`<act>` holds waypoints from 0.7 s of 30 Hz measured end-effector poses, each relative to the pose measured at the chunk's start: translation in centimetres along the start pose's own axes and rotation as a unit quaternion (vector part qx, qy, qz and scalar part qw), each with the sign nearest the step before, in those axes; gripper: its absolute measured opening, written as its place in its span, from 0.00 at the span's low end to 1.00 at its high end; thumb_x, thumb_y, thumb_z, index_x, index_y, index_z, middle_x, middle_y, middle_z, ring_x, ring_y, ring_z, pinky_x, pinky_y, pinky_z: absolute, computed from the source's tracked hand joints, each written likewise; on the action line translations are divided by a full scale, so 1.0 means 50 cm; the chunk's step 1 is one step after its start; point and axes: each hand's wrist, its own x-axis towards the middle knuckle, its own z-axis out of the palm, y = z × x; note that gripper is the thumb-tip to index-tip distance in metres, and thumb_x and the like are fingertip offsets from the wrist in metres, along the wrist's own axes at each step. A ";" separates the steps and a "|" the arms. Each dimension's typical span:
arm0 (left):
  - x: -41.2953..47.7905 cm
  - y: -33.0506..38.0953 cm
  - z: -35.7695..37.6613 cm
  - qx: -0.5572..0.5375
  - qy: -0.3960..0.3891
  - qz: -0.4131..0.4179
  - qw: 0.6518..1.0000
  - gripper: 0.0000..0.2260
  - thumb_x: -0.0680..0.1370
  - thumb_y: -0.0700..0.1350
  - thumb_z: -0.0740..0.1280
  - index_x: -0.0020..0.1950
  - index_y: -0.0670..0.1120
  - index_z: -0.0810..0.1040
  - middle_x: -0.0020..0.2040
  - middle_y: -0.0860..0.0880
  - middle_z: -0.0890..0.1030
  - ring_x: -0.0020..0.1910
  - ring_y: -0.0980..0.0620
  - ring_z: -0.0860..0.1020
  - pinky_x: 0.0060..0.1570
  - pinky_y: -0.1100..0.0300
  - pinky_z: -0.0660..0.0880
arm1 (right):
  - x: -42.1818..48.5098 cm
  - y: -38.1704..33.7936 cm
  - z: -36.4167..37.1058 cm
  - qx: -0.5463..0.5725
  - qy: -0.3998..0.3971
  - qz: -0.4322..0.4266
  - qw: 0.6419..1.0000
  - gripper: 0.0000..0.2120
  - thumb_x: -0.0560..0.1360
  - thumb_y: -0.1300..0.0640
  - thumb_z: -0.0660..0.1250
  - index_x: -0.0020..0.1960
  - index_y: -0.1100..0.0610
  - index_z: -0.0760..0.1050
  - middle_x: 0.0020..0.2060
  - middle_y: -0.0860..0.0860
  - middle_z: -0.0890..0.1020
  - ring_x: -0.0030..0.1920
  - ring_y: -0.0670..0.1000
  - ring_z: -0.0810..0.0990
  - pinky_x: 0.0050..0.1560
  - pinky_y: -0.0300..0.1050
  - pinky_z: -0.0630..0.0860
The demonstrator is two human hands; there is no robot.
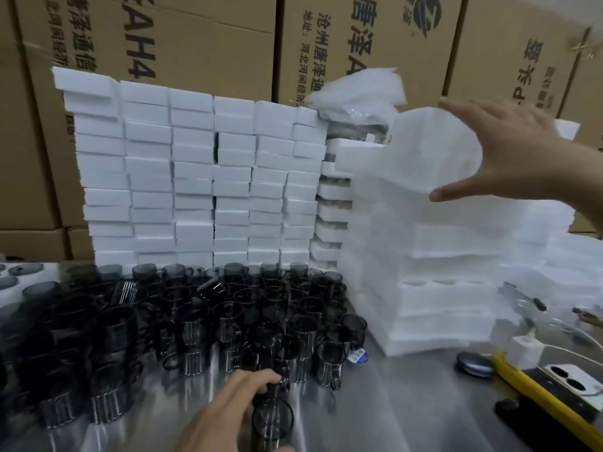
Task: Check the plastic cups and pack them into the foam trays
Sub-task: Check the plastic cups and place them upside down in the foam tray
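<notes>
Several dark smoky plastic cups (228, 314) with handles stand crowded on the steel table (408, 402) at left and centre. My left hand (225, 409) at the bottom centre grips one dark cup (273, 419) near the table's front edge. My right hand (509, 151) is raised at the upper right, fingers spread, with the thumb under and the fingers over the top of a tall stack of white foam trays (424, 262). Whether it holds the top tray is not plain.
A wall of white foam blocks (195, 177) stands behind the cups, with cardboard boxes (202, 44) behind it. At the right lie a white charger (525, 350), a grey oval object (474, 362), a yellow-edged device (554, 396) and loose foam sheets (574, 256).
</notes>
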 end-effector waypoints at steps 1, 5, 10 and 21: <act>0.002 -0.002 0.011 0.011 0.029 0.012 0.999 0.37 0.64 0.83 0.65 0.70 0.78 0.58 0.66 0.72 0.66 0.63 0.74 0.70 0.59 0.84 0.61 | 0.007 -0.002 0.002 0.001 -0.003 0.006 1.000 0.64 0.59 0.22 0.75 0.84 0.35 0.44 0.85 0.52 0.58 0.85 0.60 0.53 0.82 0.69 0.46; 0.009 -0.011 0.029 0.001 0.078 0.007 0.997 0.30 0.70 0.78 0.68 0.67 0.74 0.60 0.63 0.71 0.68 0.63 0.72 0.71 0.62 0.81 0.65 | 0.042 0.017 0.010 -0.004 0.033 0.024 0.999 0.60 0.64 0.35 0.82 0.84 0.38 0.48 0.79 0.58 0.69 0.77 0.67 0.68 0.76 0.72 0.63; 0.028 -0.013 0.038 0.030 0.073 -0.012 0.997 0.26 0.71 0.80 0.64 0.61 0.74 0.58 0.61 0.70 0.65 0.58 0.74 0.70 0.54 0.77 0.71 | 0.067 0.031 0.001 -0.002 0.009 0.046 0.999 0.57 0.64 0.35 0.82 0.84 0.45 0.57 0.78 0.57 0.71 0.74 0.65 0.72 0.70 0.68 0.72; 0.016 -0.010 0.059 0.097 0.123 -0.014 0.988 0.30 0.67 0.87 0.56 0.59 0.70 0.59 0.58 0.70 0.65 0.49 0.67 0.76 0.49 0.67 0.77 | 0.101 0.032 -0.049 0.094 -0.038 0.072 0.992 0.13 0.82 0.47 0.70 0.64 0.51 0.79 0.64 0.59 0.80 0.61 0.62 0.77 0.61 0.61 0.72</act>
